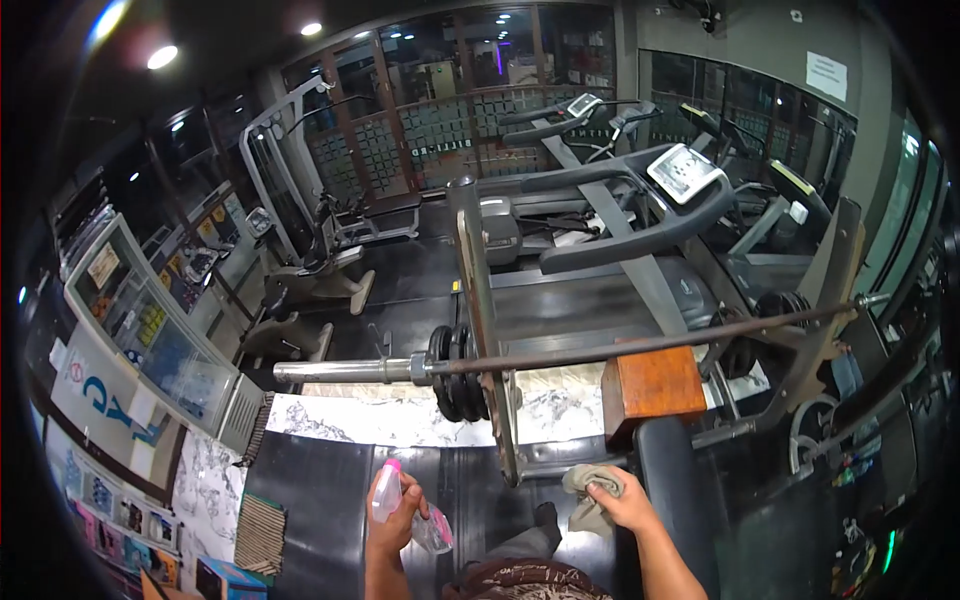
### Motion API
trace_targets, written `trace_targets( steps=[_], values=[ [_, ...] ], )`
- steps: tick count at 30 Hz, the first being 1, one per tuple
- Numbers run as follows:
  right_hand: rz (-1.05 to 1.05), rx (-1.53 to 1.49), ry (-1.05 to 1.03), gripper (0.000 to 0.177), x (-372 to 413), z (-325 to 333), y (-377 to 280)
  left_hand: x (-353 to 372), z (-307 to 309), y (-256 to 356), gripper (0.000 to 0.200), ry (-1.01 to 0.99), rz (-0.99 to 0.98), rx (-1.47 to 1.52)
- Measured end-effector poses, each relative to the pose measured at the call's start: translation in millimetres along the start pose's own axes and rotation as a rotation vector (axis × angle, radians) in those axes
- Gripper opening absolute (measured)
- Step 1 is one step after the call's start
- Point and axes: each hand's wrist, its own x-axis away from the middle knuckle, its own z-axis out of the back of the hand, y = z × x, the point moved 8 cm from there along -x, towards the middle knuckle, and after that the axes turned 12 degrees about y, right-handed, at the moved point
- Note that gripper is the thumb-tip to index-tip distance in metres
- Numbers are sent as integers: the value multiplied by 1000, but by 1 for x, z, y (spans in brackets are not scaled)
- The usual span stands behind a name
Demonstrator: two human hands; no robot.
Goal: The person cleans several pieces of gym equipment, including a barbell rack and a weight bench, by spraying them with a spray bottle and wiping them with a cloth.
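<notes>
In the lower middle of the frame, the left hand (402, 508) is closed around a clear bottle with a pink top (385, 500), fingers wrapped across it, presumably to keep it steady at a tilt. To its right, the right hand (630, 505) is partly curled, thumb pressing a bunched grey-green cloth (590, 488), whose folds probably give the fingers something thick to grip. Above both hands, the barbell (560, 358) spans the centre, its black plates (458, 375) beside the metal upright (472, 250), which likely helps support it.
</notes>
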Motion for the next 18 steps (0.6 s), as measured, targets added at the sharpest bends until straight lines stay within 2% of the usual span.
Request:
trace_targets(
  steps=[3,7,9,12,14,18],
  values=[
    [66,37,-145,31,-47,7,-32,-30,-40,-5,22,-64,-24,41],
    [65,-41,-107,34,-97,28,-89,-72,-103,-8,20,-80,19,80],
    [138,-2,-74,37,-123,44,-120,-94,-135,-6,18,-125,33,49],
    [205,54,-20,43,-161,76,-132,-119,-168,-21,18,-185,52,98],
    [190,-2,-77,43,-180,81,-155,-122,-187,-18,17,-190,56,79],
    [342,54,-133,37,-226,75,-203,-127,-218,-17,17,-151,19,91]
  ],
)
